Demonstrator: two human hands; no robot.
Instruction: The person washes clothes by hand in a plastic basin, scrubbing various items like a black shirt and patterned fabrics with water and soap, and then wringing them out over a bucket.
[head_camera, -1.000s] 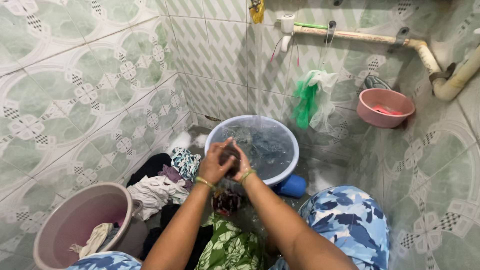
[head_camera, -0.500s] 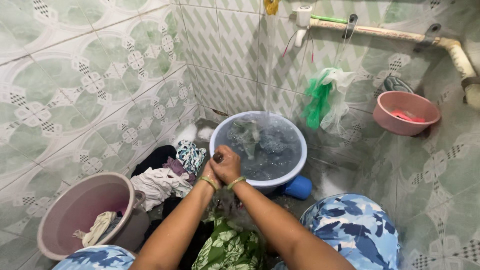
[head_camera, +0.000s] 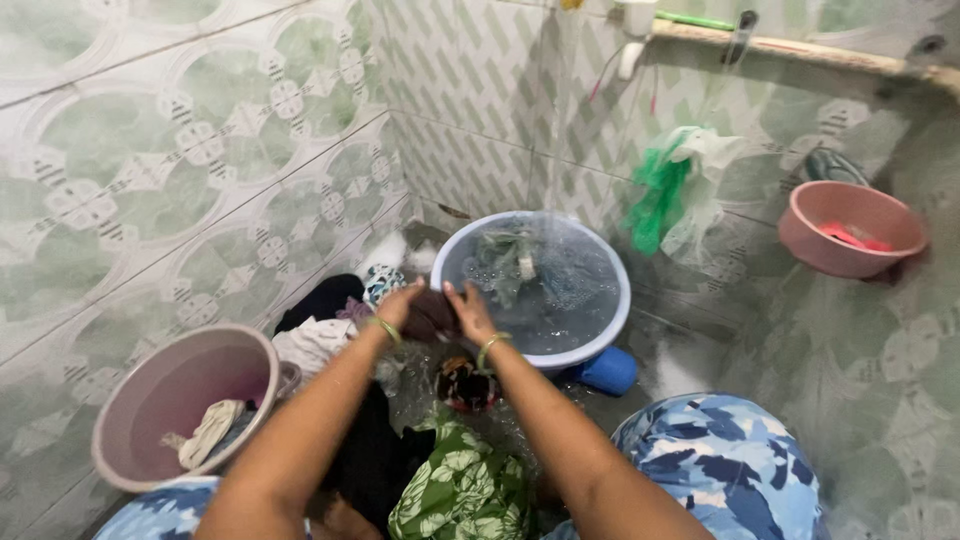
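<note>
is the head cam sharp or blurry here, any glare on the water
Head view: soft motion blur throughout, worst at the right wall and pink bowl; both hands, left hand and right hand, smeared around the dark cloth; even light, faint sheen on the blue basin water.

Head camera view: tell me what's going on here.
A person crouches on a tiled wet floor, washing laundry by hand. The left hand and right hand grip a dark wet garment between them, beside a blue basin full of water and soaking clothes. A pile of clothes lies at the left, next to a pink bucket holding a pale cloth.
</note>
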